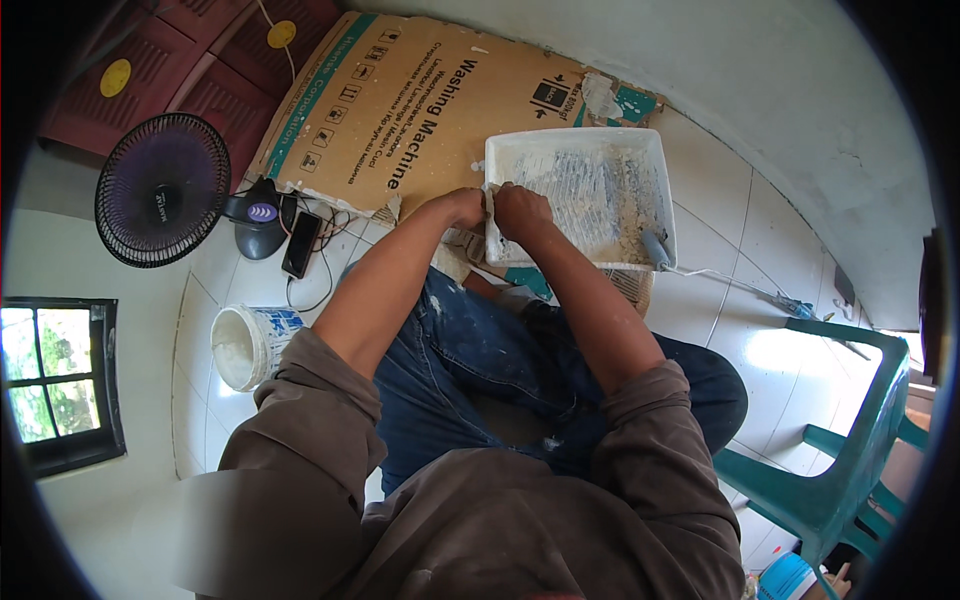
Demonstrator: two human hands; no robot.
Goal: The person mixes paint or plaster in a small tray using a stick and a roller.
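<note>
A white paint tray, its ribbed bed streaked with dried pale paint, lies in front of me. Both hands meet at its left edge. My left hand is closed just outside that edge, its fingertips hidden. Beside it my right hand is curled into a fist over the tray's left side. A thin, pale, ragged strip shows between the two hands; its kind cannot be made out. In the tray's near right corner rests a small paint roller, its wire handle reaching out over the floor.
Flattened cardboard lies behind the tray. Leftward are a paint-smeared bucket, a phone with cables, and a black fan. A green plastic chair stands on the right. A pale wall rises beyond the white tiles.
</note>
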